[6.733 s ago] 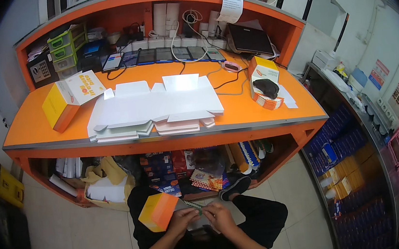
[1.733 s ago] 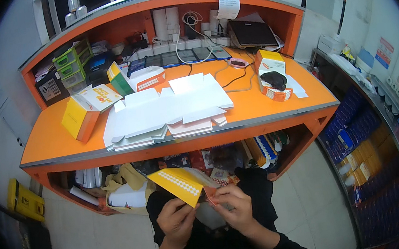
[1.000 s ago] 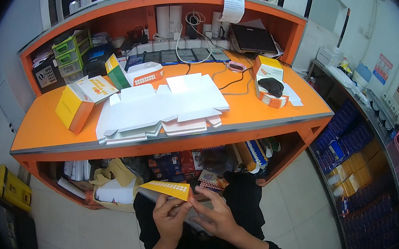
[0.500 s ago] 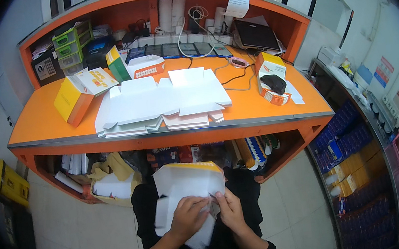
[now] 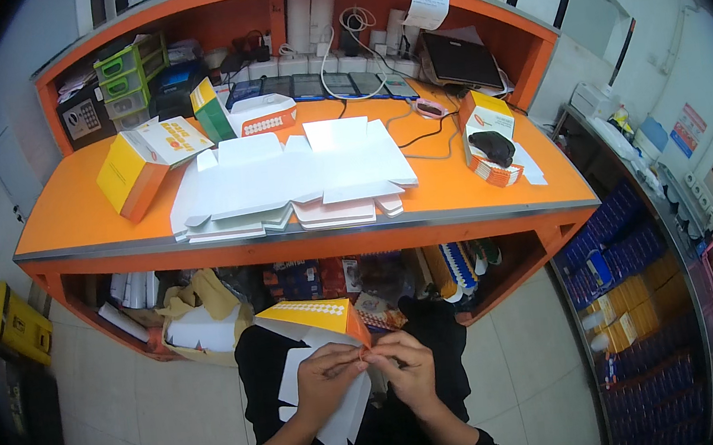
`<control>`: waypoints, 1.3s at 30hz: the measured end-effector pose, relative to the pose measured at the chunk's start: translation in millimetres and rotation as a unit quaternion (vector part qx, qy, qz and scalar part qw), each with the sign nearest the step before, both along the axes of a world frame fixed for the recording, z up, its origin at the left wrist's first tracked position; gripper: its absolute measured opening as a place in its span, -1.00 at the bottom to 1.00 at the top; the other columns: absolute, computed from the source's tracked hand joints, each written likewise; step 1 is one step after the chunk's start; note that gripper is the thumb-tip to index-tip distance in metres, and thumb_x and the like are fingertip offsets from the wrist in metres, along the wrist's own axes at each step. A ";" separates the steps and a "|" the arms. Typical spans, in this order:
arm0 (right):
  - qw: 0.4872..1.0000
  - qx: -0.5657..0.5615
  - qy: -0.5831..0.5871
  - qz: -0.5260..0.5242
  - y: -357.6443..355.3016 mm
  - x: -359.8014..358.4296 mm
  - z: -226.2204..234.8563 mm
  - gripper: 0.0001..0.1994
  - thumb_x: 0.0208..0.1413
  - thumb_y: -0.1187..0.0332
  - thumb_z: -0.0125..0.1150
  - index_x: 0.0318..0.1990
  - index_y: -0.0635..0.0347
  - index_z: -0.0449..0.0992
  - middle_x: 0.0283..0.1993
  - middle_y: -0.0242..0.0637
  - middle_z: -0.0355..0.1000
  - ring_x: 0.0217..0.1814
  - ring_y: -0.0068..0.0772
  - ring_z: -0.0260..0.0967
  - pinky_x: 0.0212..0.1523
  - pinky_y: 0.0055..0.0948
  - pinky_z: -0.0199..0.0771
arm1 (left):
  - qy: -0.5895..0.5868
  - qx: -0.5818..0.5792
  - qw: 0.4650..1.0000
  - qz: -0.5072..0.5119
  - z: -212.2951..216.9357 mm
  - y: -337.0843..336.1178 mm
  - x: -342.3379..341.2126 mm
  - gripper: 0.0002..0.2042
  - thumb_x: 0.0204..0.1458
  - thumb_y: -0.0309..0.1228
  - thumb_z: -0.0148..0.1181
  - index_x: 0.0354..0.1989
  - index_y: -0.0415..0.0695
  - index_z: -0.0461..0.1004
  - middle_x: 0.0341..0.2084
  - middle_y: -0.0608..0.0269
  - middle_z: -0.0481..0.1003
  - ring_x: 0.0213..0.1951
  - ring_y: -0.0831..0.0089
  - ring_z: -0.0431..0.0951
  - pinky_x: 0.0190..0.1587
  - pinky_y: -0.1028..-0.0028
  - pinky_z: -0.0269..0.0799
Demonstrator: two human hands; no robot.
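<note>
carton's [image 5: 314, 318] lower flaps behind fingers [image 5: 342, 370] (partly), forearms cropped

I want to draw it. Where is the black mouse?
In the head view, the black computer mouse sits on the right of the orange desk, before a small white-and-orange carton.

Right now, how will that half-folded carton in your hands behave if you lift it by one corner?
The carton is probably light and floppy: thin card, white flaps hanging loose under the left hand. Its folded yellow-orange end looks stiffer. The right hand pinches that corner; it would likely sag.

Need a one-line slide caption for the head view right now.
Both hands, left hand and right hand, pinch a corner of a partly folded orange-and-white carton below an orange desk stacked with flat blanks.
</note>
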State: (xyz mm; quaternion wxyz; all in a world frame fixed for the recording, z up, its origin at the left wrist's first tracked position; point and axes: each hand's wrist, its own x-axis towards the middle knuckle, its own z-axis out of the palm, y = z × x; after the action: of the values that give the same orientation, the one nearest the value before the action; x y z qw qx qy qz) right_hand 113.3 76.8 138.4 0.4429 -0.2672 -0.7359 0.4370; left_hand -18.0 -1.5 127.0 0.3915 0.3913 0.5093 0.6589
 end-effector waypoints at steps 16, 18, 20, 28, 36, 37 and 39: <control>0.909 -0.344 0.155 0.174 28.3 15.7 -33.3 -0.47 0.26 0.04 -0.17 0.13 0.38 0.24 0.05 -0.10 0.33 0.03 -0.31 0.35 0.04 -0.35 0.35 | 0.397 0.111 0.911 -0.006 -4.1 -5.3 -10.3 -0.72 -0.18 -0.55 0.23 -0.20 -0.14 0.52 -0.02 0.00 0.35 -0.03 0.08 0.40 -0.07 0.31 0.38; 0.857 -0.354 0.178 0.330 47.6 35.7 -32.7 -0.27 0.16 -0.17 -0.16 0.21 0.37 0.14 0.14 -0.05 0.25 0.16 -0.25 0.25 0.13 -0.27 0.26 | 0.505 0.143 0.843 -0.113 -8.9 -6.6 -8.1 -0.72 -0.20 -0.55 0.21 -0.24 -0.01 0.55 0.05 0.01 0.30 -0.01 0.12 0.39 -0.04 0.28 0.36; 0.857 -0.312 0.113 0.394 55.3 51.6 -31.4 -0.14 0.02 -0.20 0.06 0.27 0.33 0.04 0.25 -0.04 0.12 0.28 -0.18 0.11 0.21 -0.22 0.13 | 0.541 0.114 0.818 -0.162 -13.7 -7.3 -4.7 -0.69 -0.16 -0.51 0.16 -0.19 0.09 0.54 0.12 0.05 0.23 0.08 0.12 0.32 0.06 0.23 0.28; 0.936 -0.092 -0.180 0.289 20.4 27.2 -22.1 0.05 -0.19 0.18 0.43 0.33 0.22 -0.25 0.34 0.08 -0.10 0.40 -0.04 -0.14 0.33 -0.22 -0.09 | 0.634 -0.023 0.738 -0.229 -36.6 -15.8 -14.2 -0.61 -0.22 -0.36 0.21 -0.11 -0.06 0.50 0.04 0.05 0.28 0.18 0.10 0.18 0.20 0.05 0.02; 0.970 0.059 -0.138 0.192 6.0 6.9 -7.4 -0.22 -0.19 0.59 0.12 0.28 0.18 -0.06 0.30 0.07 0.01 0.30 0.02 0.09 0.24 -0.23 0.13 | 0.554 0.002 0.826 0.103 -59.0 -40.3 -24.6 -0.51 0.02 -0.30 0.18 0.10 -0.24 0.24 0.04 0.02 0.32 0.12 0.17 0.31 0.16 0.18 0.15; 0.965 0.085 -0.161 0.192 5.8 5.7 -9.1 -0.25 -0.18 0.61 0.09 0.27 0.20 -0.02 0.31 0.07 0.02 0.28 0.02 0.12 0.22 -0.22 0.16 | 0.498 -0.009 0.860 0.109 -54.7 -42.6 -26.5 -0.51 0.01 -0.31 0.18 0.10 -0.25 0.24 0.04 0.03 0.32 0.12 0.18 0.31 0.16 0.18 0.16; 0.951 0.128 -0.206 0.192 3.7 2.8 -13.6 -0.29 -0.13 0.67 -0.03 0.28 0.26 -0.01 0.34 -0.01 -0.03 0.33 -0.04 0.03 0.25 -0.22 0.16 | 0.320 -0.002 0.944 0.081 -44.4 -42.0 -20.5 -0.51 0.01 -0.32 0.19 0.10 -0.25 0.25 0.04 0.05 0.32 0.12 0.21 0.30 0.15 0.20 0.16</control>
State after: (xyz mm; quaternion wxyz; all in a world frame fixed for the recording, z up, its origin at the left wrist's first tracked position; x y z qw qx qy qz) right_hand 116.1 80.5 124.8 0.2203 -0.1465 -0.8980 0.3516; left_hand -38.5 -43.5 82.6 0.1545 0.5382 0.6392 0.5272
